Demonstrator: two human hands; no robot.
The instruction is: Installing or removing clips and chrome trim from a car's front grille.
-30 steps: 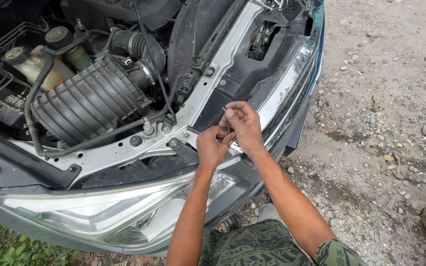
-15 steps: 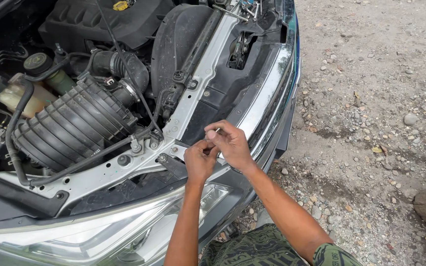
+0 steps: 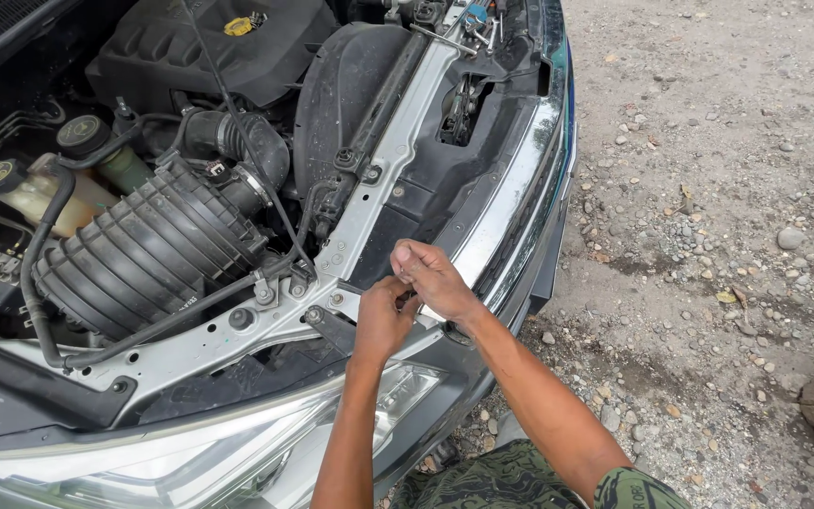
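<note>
Silver radiator support, bolted, diagonal

Both forearms are bare to the elbow; the right arm's short sleeve and trousers are green camouflage cloth.

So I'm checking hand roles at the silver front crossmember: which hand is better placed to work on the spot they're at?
Probably the right hand: its fingertips pinch down from above at the silver crossmember. The left hand sits just below, seemingly bracing. What they pinch is hidden.
</note>
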